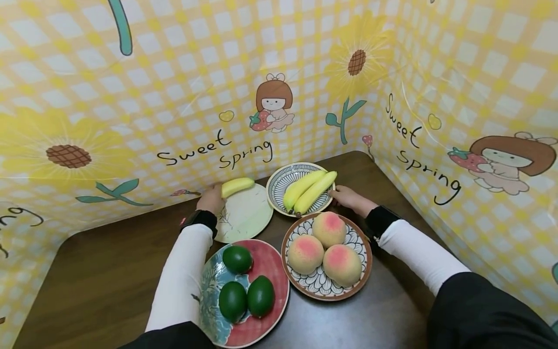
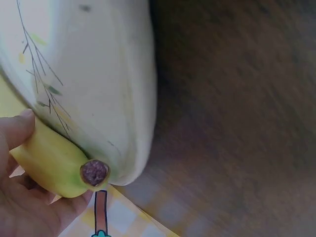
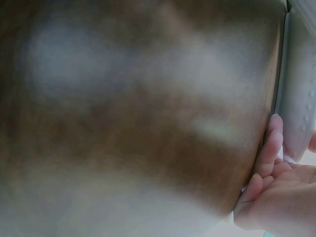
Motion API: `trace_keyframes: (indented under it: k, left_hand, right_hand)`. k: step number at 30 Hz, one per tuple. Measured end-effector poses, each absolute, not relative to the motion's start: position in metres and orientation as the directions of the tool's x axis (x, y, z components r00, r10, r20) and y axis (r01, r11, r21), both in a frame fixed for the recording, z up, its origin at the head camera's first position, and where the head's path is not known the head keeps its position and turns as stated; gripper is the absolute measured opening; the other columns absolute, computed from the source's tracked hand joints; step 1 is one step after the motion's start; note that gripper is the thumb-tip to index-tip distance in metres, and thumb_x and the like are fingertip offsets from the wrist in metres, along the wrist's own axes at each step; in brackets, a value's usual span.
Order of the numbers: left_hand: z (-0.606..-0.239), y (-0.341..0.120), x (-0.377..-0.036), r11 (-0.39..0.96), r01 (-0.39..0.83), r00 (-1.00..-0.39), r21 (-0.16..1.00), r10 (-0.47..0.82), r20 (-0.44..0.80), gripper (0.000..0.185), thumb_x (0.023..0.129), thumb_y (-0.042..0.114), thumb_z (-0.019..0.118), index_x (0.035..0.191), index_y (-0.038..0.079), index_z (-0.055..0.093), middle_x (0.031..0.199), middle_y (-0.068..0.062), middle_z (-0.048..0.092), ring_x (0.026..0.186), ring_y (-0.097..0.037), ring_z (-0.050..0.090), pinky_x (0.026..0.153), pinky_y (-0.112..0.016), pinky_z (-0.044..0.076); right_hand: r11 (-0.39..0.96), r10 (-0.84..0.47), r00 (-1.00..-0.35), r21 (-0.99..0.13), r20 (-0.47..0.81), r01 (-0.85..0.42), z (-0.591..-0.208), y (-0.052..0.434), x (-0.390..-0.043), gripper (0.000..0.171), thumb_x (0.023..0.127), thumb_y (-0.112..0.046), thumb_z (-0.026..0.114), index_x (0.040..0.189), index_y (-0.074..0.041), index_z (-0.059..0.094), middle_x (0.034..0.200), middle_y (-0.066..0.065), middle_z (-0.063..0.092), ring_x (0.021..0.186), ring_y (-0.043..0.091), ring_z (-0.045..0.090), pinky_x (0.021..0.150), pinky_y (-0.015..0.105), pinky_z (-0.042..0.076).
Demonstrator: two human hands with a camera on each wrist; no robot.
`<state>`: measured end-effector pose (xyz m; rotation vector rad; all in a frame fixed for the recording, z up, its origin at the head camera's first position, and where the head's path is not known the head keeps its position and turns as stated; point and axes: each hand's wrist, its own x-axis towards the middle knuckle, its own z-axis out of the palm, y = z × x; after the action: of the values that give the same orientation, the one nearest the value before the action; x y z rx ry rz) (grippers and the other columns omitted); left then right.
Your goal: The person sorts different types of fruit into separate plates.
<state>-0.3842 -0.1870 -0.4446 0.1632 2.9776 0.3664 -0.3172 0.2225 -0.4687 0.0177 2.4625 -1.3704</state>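
Note:
My left hand grips a yellow banana at the far side of a pale green plate. In the left wrist view the thumb lies on top of the banana and the fingers curl beneath it, with the dark cut end facing the camera. The banana overlaps the plate's rim in both views. At the right side of a blue-and-white patterned bowl, my right hand holds the rim, fingers at its outer side. Two bananas lie in that bowl.
Nearer me, a brown-rimmed plate bears three peaches. Left of it stands a red and teal plate with three green fruits. A yellow checked cloth rises behind and to the right of the dark wooden table.

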Motion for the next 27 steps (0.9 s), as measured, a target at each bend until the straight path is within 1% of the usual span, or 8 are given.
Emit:
trace_keyframes:
  k: [7, 12, 15, 17, 19, 22, 25, 27]
  left_hand:
    - [-0.437, -0.194, -0.374, 0.948, 0.148, -0.983, 0.281, 0.172, -0.062, 0.059, 0.102, 0.006, 0.053, 0.154, -0.009, 0.030, 0.144, -0.040, 0.046, 0.130, -0.055, 0.050, 0.105, -0.064, 0.046]
    - [-0.416, -0.182, -0.374, 0.916, 0.215, -0.971, 0.339, 0.238, -0.029, 0.054, 0.102, 0.000, 0.045, 0.150, -0.018, 0.028, 0.140, -0.046, 0.044, 0.132, -0.058, 0.044, 0.114, -0.063, 0.038]
    - [-0.400, -0.167, -0.379, 0.904, 0.214, -0.965, 0.371, 0.254, -0.062, 0.056, 0.104, 0.003, 0.042, 0.153, -0.016, 0.023, 0.144, -0.043, 0.042, 0.135, -0.055, 0.044, 0.118, -0.060, 0.035]
    - [-0.390, -0.155, -0.382, 0.899, 0.198, -0.960, 0.390, 0.258, -0.108, 0.057, 0.107, 0.008, 0.040, 0.157, -0.011, 0.019, 0.148, -0.040, 0.040, 0.137, -0.051, 0.044, 0.118, -0.058, 0.035]
    - [-0.383, -0.142, -0.383, 0.898, 0.195, -0.954, 0.395, 0.267, -0.136, 0.056, 0.108, 0.011, 0.038, 0.158, -0.008, 0.020, 0.150, -0.036, 0.041, 0.138, -0.047, 0.044, 0.119, -0.057, 0.035]
    - [-0.378, -0.121, -0.384, 0.897, 0.217, -0.944, 0.384, 0.293, -0.150, 0.055, 0.108, 0.011, 0.039, 0.158, -0.006, 0.022, 0.147, -0.033, 0.044, 0.134, -0.045, 0.046, 0.117, -0.055, 0.036]
    - [-0.378, -0.100, -0.384, 0.896, 0.260, -0.937, 0.360, 0.324, -0.131, 0.055, 0.106, 0.009, 0.042, 0.156, -0.006, 0.025, 0.143, -0.033, 0.049, 0.131, -0.044, 0.051, 0.114, -0.053, 0.039]
    - [-0.382, -0.086, -0.383, 0.892, 0.264, -0.936, 0.366, 0.329, -0.128, 0.057, 0.106, 0.009, 0.044, 0.158, -0.004, 0.024, 0.142, -0.033, 0.051, 0.131, -0.043, 0.051, 0.113, -0.052, 0.041]
  right_hand:
    - [0.530, -0.164, -0.942, -0.831, -0.292, 0.166, -0.467, 0.219, -0.312, 0.032, 0.109, -0.022, 0.037, 0.109, 0.004, 0.055, 0.090, 0.008, 0.057, 0.084, 0.019, 0.053, 0.077, 0.025, 0.043]
    - [0.532, -0.182, -0.944, -0.835, -0.276, 0.141, -0.470, 0.225, -0.318, 0.033, 0.109, -0.022, 0.038, 0.109, 0.005, 0.055, 0.091, 0.013, 0.059, 0.087, 0.026, 0.055, 0.082, 0.033, 0.046]
    - [0.507, -0.207, -0.949, -0.856, -0.238, 0.105, -0.496, 0.240, -0.340, 0.038, 0.108, -0.033, 0.042, 0.107, 0.002, 0.057, 0.090, 0.013, 0.060, 0.085, 0.027, 0.056, 0.080, 0.036, 0.047]
    - [0.501, -0.215, -0.951, -0.861, -0.221, 0.087, -0.525, 0.252, -0.362, 0.042, 0.105, -0.043, 0.046, 0.103, -0.004, 0.060, 0.086, 0.009, 0.061, 0.082, 0.025, 0.057, 0.077, 0.033, 0.048]
    - [0.498, -0.215, -0.954, -0.864, -0.208, 0.076, -0.556, 0.261, -0.384, 0.046, 0.104, -0.050, 0.047, 0.101, -0.006, 0.061, 0.083, 0.008, 0.062, 0.077, 0.022, 0.057, 0.072, 0.032, 0.048]
    - [0.506, -0.205, -0.951, -0.857, -0.231, 0.099, -0.556, 0.260, -0.383, 0.043, 0.105, -0.045, 0.046, 0.104, -0.005, 0.061, 0.087, 0.009, 0.063, 0.082, 0.024, 0.059, 0.077, 0.034, 0.049]
    - [0.510, -0.200, -0.944, -0.851, -0.261, 0.127, -0.530, 0.248, -0.362, 0.039, 0.107, -0.036, 0.044, 0.111, 0.001, 0.058, 0.095, 0.014, 0.062, 0.090, 0.028, 0.058, 0.086, 0.039, 0.050]
    - [0.484, -0.221, -0.944, -0.868, -0.243, 0.110, -0.524, 0.244, -0.355, 0.039, 0.106, -0.037, 0.048, 0.109, 0.000, 0.058, 0.093, 0.012, 0.060, 0.088, 0.026, 0.056, 0.084, 0.038, 0.048]
